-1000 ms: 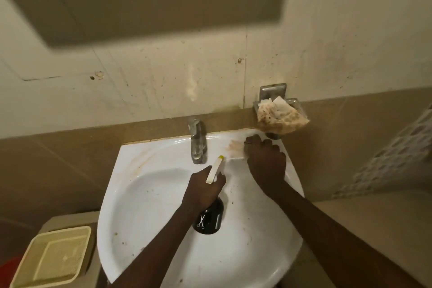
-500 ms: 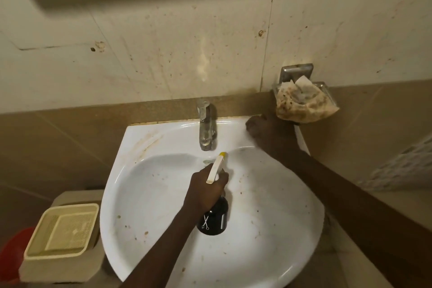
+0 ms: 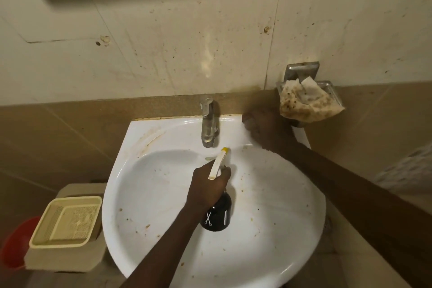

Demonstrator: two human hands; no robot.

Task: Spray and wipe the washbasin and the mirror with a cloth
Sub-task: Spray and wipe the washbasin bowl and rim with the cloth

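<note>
Left hand [image 3: 208, 188] grips the bottle [image 3: 216, 214] at its neck, above the basin [image 3: 280, 229]; rigid and probably light, it handles best there, finger on the trigger. Right hand [image 3: 266, 130] rests curled on the far rim beside the tap [image 3: 208, 124]; whether it holds anything cannot be told.

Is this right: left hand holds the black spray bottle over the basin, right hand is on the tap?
Not quite. In the head view the right hand is on the basin's back rim beside the tap, not on it. The left hand does hold the spray bottle.
</note>
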